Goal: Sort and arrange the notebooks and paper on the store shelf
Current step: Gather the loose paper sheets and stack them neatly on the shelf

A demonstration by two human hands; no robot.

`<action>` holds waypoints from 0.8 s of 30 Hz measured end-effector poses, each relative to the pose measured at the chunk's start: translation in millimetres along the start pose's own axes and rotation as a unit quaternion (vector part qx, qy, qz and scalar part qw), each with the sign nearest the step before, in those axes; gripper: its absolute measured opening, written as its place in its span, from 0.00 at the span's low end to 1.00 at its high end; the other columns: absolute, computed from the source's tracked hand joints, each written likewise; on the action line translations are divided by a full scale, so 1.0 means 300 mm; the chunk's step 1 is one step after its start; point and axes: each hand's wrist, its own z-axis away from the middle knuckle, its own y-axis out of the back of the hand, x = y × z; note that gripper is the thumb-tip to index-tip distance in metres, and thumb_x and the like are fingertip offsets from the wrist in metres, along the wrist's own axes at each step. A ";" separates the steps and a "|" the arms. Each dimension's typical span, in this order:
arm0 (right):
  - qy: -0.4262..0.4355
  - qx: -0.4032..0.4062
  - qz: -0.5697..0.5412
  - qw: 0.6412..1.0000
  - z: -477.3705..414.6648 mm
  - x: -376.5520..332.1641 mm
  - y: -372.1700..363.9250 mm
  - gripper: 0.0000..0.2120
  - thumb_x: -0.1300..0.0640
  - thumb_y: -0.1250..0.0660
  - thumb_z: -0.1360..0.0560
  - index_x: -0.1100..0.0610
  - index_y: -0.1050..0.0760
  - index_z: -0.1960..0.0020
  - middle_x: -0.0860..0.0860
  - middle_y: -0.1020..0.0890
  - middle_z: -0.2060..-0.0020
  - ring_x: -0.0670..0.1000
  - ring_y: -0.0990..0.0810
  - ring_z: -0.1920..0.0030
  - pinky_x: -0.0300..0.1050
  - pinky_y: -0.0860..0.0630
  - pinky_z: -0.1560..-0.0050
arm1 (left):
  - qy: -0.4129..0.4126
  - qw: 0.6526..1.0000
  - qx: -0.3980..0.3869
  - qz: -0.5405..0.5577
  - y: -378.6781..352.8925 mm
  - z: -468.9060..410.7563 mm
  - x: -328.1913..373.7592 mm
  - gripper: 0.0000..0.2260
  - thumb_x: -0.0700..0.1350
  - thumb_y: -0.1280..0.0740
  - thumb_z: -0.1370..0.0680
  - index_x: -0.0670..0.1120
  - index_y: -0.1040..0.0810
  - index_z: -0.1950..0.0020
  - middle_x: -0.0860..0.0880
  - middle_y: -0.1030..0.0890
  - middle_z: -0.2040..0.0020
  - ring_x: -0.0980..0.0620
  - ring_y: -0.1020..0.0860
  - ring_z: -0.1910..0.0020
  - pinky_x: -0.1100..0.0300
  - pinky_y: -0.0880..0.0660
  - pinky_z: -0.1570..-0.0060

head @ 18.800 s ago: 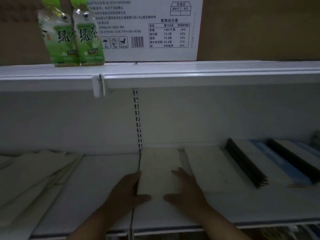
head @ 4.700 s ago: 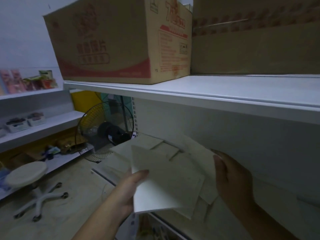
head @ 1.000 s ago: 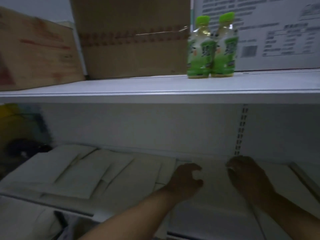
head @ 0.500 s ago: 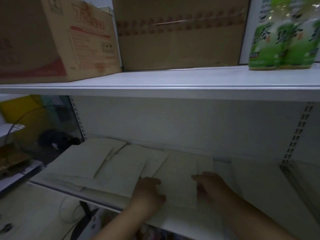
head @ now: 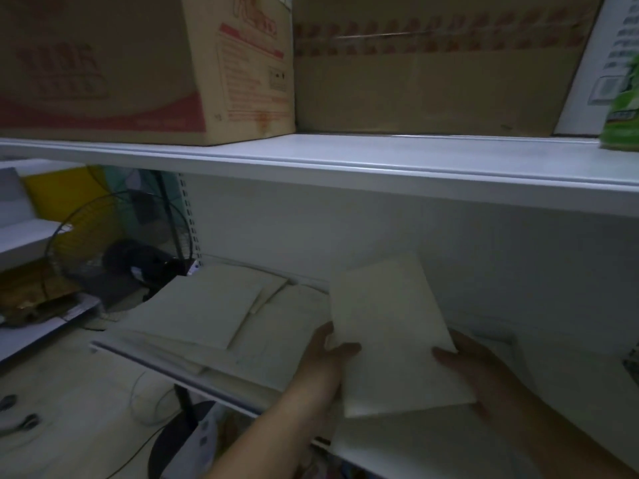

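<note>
A pale, plain-covered notebook (head: pixel 390 337) is lifted off the white shelf (head: pixel 214 385) and tilted up toward me. My left hand (head: pixel 326 357) grips its left edge with the thumb on the cover. Along its right edge sits my right hand (head: pixel 473 371), fingers underneath. Several more pale notebooks and sheets (head: pixel 204 312) lie overlapping and askew on the shelf to the left.
The upper shelf (head: pixel 345 160) carries two cardboard boxes (head: pixel 145 63) and a green bottle (head: pixel 622 112) at the right edge. Past the shelf's left end stand a floor fan (head: pixel 121 257) and other white shelves. A cable lies on the floor below.
Half a second ago both hands lay on papers flat on the shelf. Now they hold one notebook raised off the shelf. The view has swung further left.
</note>
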 end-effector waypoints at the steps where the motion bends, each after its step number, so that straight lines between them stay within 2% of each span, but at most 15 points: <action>1: 0.000 -0.019 0.000 1.000 -0.010 -0.003 -0.043 0.10 0.67 0.35 0.28 0.56 0.22 0.50 0.53 0.14 0.62 0.54 0.16 0.64 0.47 0.22 0.62 | 0.011 0.998 -0.013 0.061 0.028 0.009 0.013 0.25 0.39 0.29 0.32 0.45 0.28 0.35 0.39 0.19 0.44 0.38 0.20 0.48 0.40 0.24 0.45; 3: 0.002 -0.065 -0.004 0.998 -0.039 -0.006 -0.134 0.16 0.63 0.30 0.34 0.58 0.22 0.46 0.54 0.14 0.60 0.55 0.15 0.62 0.47 0.21 0.63 | 0.034 0.985 -0.058 0.158 0.100 0.035 0.044 0.15 0.36 0.33 0.28 0.42 0.22 0.42 0.35 0.19 0.45 0.35 0.19 0.49 0.37 0.25 0.45; 5: 0.001 -0.090 0.004 0.996 -0.075 -0.005 -0.234 0.10 0.59 0.34 0.27 0.58 0.22 0.46 0.52 0.14 0.61 0.52 0.15 0.62 0.46 0.21 0.62 | 0.005 0.982 -0.059 0.180 0.186 0.059 0.079 0.12 0.34 0.36 0.26 0.42 0.19 0.46 0.36 0.18 0.48 0.35 0.18 0.52 0.39 0.23 0.50; 6: -0.003 -0.096 0.016 0.995 -0.102 -0.003 -0.287 0.09 0.57 0.39 0.23 0.57 0.22 0.48 0.51 0.14 0.63 0.49 0.15 0.63 0.44 0.21 0.62 | -0.019 0.986 -0.031 0.164 0.231 0.071 0.101 0.13 0.34 0.37 0.25 0.43 0.20 0.44 0.37 0.17 0.49 0.35 0.18 0.52 0.40 0.22 0.52; 8: 0.003 -0.095 0.091 0.991 -0.158 0.000 -0.403 0.14 0.52 0.44 0.20 0.57 0.21 0.49 0.50 0.15 0.62 0.49 0.16 0.63 0.43 0.22 0.62 | -0.069 0.991 0.038 0.108 0.342 0.090 0.137 0.14 0.34 0.35 0.25 0.49 0.24 0.43 0.42 0.15 0.53 0.37 0.18 0.52 0.44 0.22 0.56; 10: 0.057 -0.087 0.201 0.974 -0.229 0.015 -0.518 0.13 0.53 0.42 0.20 0.58 0.21 0.46 0.50 0.17 0.61 0.51 0.18 0.63 0.43 0.24 0.61 | -0.097 0.986 0.100 0.088 0.460 0.119 0.171 0.13 0.34 0.36 0.24 0.50 0.25 0.44 0.44 0.15 0.56 0.38 0.18 0.55 0.47 0.22 0.59; 11: 0.102 -0.080 0.277 0.952 -0.275 0.023 -0.570 0.11 0.54 0.39 0.21 0.58 0.22 0.45 0.50 0.17 0.60 0.51 0.18 0.61 0.43 0.25 0.60 | -0.099 0.984 0.123 0.085 0.521 0.134 0.184 0.13 0.34 0.36 0.23 0.49 0.25 0.43 0.42 0.15 0.55 0.38 0.18 0.55 0.48 0.22 0.59; 13: 0.210 -0.057 0.444 0.869 -0.363 0.029 -0.676 0.12 0.53 0.38 0.22 0.56 0.23 0.42 0.52 0.17 0.52 0.52 0.18 0.52 0.42 0.26 0.53 | -0.106 0.978 0.161 0.078 0.635 0.167 0.199 0.14 0.33 0.38 0.22 0.48 0.26 0.41 0.40 0.17 0.50 0.38 0.19 0.53 0.48 0.22 0.59; 14: 0.249 -0.048 0.497 0.830 -0.399 0.027 -0.730 0.14 0.52 0.38 0.22 0.56 0.24 0.39 0.52 0.18 0.46 0.52 0.20 0.45 0.42 0.27 0.48 | -0.111 0.975 0.176 0.078 0.686 0.184 0.202 0.14 0.33 0.39 0.22 0.48 0.27 0.40 0.40 0.18 0.49 0.38 0.19 0.53 0.49 0.23 0.59; 15: 0.263 -0.050 0.525 0.808 -0.431 0.027 -0.782 0.18 0.50 0.38 0.22 0.55 0.28 0.35 0.52 0.21 0.40 0.52 0.23 0.39 0.41 0.29 0.44 | -0.114 0.972 0.189 0.077 0.733 0.198 0.204 0.14 0.33 0.39 0.22 0.47 0.27 0.40 0.39 0.18 0.49 0.38 0.19 0.53 0.49 0.23 0.58; 17: 0.231 -0.089 0.560 0.791 -0.494 0.038 -0.868 0.29 0.45 0.40 0.22 0.55 0.40 0.26 0.53 0.32 0.29 0.51 0.33 0.30 0.41 0.36 0.34 | -0.116 0.970 0.200 0.079 0.815 0.223 0.205 0.12 0.32 0.39 0.22 0.45 0.27 0.42 0.39 0.19 0.51 0.39 0.20 0.54 0.49 0.24 0.59; 19: 0.160 -0.132 0.597 0.775 -0.545 0.051 -0.929 0.38 0.40 0.40 0.24 0.56 0.52 0.23 0.54 0.42 0.25 0.53 0.41 0.26 0.46 0.41 0.29 | -0.109 0.968 0.210 0.081 0.887 0.241 0.200 0.11 0.32 0.39 0.22 0.45 0.26 0.43 0.39 0.18 0.51 0.39 0.20 0.54 0.49 0.24 0.58; 20: 0.134 -0.133 0.620 0.761 -0.565 0.053 -0.948 0.42 0.38 0.38 0.26 0.57 0.54 0.23 0.55 0.43 0.25 0.55 0.41 0.26 0.48 0.41 0.29 | -0.105 0.968 0.213 0.081 0.920 0.248 0.200 0.11 0.33 0.39 0.22 0.45 0.26 0.43 0.39 0.18 0.50 0.38 0.20 0.53 0.48 0.24 0.58; 22: 0.097 -0.112 0.666 0.731 -0.599 0.027 -0.959 0.47 0.35 0.33 0.31 0.60 0.49 0.24 0.56 0.38 0.27 0.56 0.37 0.28 0.50 0.37 0.31 | -0.100 0.968 0.217 0.081 0.987 0.254 0.205 0.12 0.33 0.38 0.22 0.45 0.26 0.41 0.39 0.18 0.48 0.38 0.20 0.51 0.47 0.24 0.56; 24: 0.053 -0.113 0.658 0.743 -0.620 -0.023 -0.942 0.41 0.39 0.28 0.33 0.62 0.35 0.30 0.57 0.28 0.34 0.55 0.26 0.37 0.46 0.28 0.40 | -0.101 0.967 0.222 0.080 1.041 0.246 0.211 0.13 0.34 0.38 0.22 0.45 0.27 0.39 0.38 0.19 0.47 0.37 0.20 0.50 0.46 0.23 0.55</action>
